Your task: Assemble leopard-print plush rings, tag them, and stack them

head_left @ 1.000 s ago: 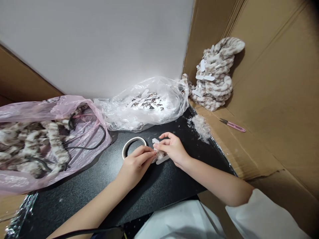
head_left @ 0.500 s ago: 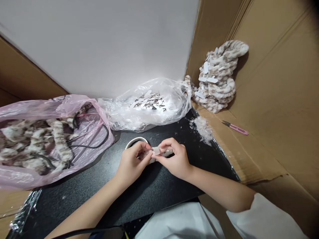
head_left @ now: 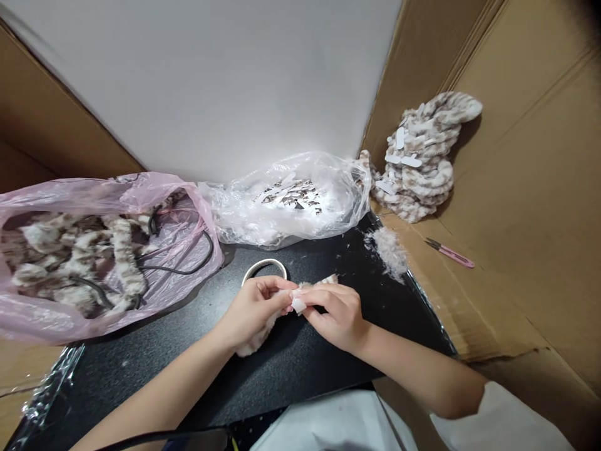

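A furry white-and-brown band (head_left: 256,341) lies under and between my hands, its far end showing beyond my right knuckles. A small white tab (head_left: 298,305) is wrapped or folded at the band where my fingertips meet. My left hand (head_left: 256,310) is closed, thumb and fingers pinching the band on the tab's left side. My right hand (head_left: 340,313) is closed too, its thumb and forefinger pressed at the tab's right edge. The fingers hide much of the band. Just behind my left hand, a roll of tape (head_left: 265,262) lies flat on the black table (head_left: 211,382).
A pink plastic bag (head_left: 183,250) of furry pieces is on the left. Behind the hands lies a clear bag (head_left: 253,222) of printed white labels. Furry bands with white tags (head_left: 417,172) are piled at right, near pink thread snips (head_left: 451,252) and loose fluff (head_left: 389,250).
Both hands have come slightly nearer to me, and the right fingers now reach across the band. More of the band and the tape roll shows. The view has shifted slightly.
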`<state>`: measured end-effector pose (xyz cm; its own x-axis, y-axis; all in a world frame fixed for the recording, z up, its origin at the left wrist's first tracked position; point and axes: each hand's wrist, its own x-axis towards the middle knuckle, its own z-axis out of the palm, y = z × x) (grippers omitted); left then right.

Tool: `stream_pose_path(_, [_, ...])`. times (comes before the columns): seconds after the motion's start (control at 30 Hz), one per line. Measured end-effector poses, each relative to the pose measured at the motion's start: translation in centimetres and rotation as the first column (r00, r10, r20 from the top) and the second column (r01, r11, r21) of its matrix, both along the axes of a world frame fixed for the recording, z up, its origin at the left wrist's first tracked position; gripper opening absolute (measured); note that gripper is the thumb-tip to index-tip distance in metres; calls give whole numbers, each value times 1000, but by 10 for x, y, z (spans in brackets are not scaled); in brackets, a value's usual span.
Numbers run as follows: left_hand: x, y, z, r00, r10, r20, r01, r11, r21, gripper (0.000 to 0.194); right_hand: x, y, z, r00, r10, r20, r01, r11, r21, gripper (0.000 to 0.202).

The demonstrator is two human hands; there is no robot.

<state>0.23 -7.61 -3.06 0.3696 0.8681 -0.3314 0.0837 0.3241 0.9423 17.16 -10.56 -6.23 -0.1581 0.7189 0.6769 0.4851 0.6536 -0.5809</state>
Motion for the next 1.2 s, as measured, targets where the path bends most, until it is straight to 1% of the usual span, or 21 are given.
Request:
stream_pose_path(0.07, [-2,5,1,993,-2,118,17,991,-131,31,1,1,0,1000,13,-9,-12,998,62,16])
stream_pose_path(0.13, [-4,9,1,981,-21,195,62,977,-205,30,2,2,0,1000,-7,-11,9,989,146,16])
stream_pose_path(0.2, [-5,11,2,972,-23,233,79,969,-236,30,3,2,-1,1000,-22,-2,22,977,212,18])
stream_pose_path(0.23, [-5,10,2,972,-10,235,67,969,-238,29,4,2,-1,1000,-20,9,17,972,234,19])
stream_pose_path(0.3, [-2,8,2,975,45,220,6,974,-226,27,5,1,-2,999,-5,32,-3,966,257,21])
stream_pose_path(0.43, [5,1,1,968,172,181,-136,971,-198,26,4,-1,-2,998,12,64,-28,969,244,18])
stream_pose_path(0.5, [6,-1,1,964,204,170,-171,966,-193,25,3,-2,-2,997,5,77,-23,973,231,16])
stream_pose_path(0.57, [7,-1,1,962,216,166,-182,964,-196,25,2,-1,-3,997,-2,81,-17,974,226,17])
stream_pose_path(0.77, [5,1,4,960,215,177,-165,951,-260,27,3,4,-7,997,24,67,-39,971,235,22])
stream_pose_path(0.97, [0,4,5,970,155,188,-90,945,-313,27,5,8,-9,996,30,82,-46,980,193,10])
stream_pose_path(1.07, [-3,6,5,975,121,186,-59,950,-306,27,5,10,-8,994,58,93,-76,975,207,10])
stream_pose_path(1.2, [-3,7,6,982,95,162,-52,967,-250,28,7,13,-8,992,77,103,-96,976,194,11])
